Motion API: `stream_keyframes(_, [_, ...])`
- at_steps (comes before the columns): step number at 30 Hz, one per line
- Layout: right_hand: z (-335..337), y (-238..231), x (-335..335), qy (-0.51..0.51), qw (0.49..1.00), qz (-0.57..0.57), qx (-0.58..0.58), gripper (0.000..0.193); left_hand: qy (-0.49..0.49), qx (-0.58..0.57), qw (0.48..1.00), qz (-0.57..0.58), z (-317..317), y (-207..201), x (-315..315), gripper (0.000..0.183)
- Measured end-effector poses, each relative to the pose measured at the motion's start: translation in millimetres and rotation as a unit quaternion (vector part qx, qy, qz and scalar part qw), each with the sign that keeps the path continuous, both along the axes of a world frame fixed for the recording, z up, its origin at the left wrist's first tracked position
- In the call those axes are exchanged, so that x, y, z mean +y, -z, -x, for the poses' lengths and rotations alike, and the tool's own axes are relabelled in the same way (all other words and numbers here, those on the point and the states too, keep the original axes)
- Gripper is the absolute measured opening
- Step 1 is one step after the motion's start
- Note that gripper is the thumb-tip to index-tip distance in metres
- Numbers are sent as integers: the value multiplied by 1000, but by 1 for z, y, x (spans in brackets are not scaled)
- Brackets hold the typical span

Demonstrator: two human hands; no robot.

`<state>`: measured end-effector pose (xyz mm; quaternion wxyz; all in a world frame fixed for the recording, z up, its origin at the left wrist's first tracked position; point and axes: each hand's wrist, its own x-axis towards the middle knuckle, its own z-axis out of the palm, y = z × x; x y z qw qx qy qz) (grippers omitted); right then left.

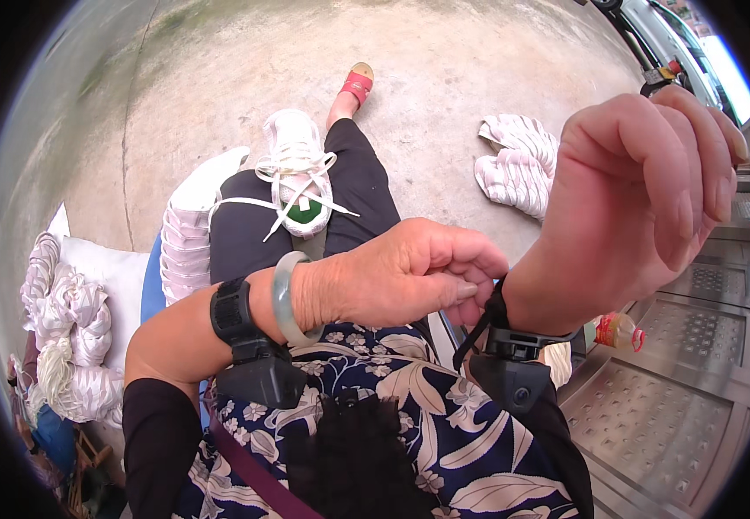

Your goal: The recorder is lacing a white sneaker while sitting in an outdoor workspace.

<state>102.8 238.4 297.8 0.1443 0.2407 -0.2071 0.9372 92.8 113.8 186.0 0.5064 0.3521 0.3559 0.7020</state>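
1. Strapped at the right wrist, low and right of centre: a black unit (pixel 518 381) on a thin dark strap (pixel 476 333).
2. Just beside that strap, the left hand (pixel 392 272), stretched across the body; fingers curled inward, thumb bent toward them. Impossible to tell whether pinching the strap or merely close to it.
3. Raised higher on the right, the right hand (pixel 630 173), bent at the wrist; fingers loosely curled, with nothing seen in their hold.
4. Around the left forearm, a second black unit (pixel 262 381), with a pale green bangle (pixel 283 298) nearer the hand.
5. Beyond both hands and touching neither, a white shoe (pixel 295 143) at the knees, toe pointing away; laces in a loose bow, ends spread, green inside.
6. Under and around the shoe, dark trousers (pixel 364 173); closer in, a navy floral top (pixel 479 467).
7. Along the left thigh, a curved stack (pixel 186 242) of nested, pinkish-white pieces; farther left, similar bundles (pixel 72 320).
8. Farther out, a red sandal (pixel 358 84) on one foot; to its right, two more stacks (pixel 518 169) on the concrete floor (pixel 427 69).
9. At lower right, a clear bottle (pixel 619 332) beside patterned metal panels (pixel 660 424).
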Motion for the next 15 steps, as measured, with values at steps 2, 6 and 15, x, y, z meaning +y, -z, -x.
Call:
stream_keyframes(2, [7,4,3,-43,998,53,-12,15,-12,-22,1000,2,-4,-1,0,30])
stream_keyframes(6, [16,13,7,-121,972,195,-39,16,-36,-86,996,-14,-11,1,0,24])
stream_keyframes(15, [30,40,41,-144,965,215,-47,23,-161,-5,986,43,-26,1,13,20])
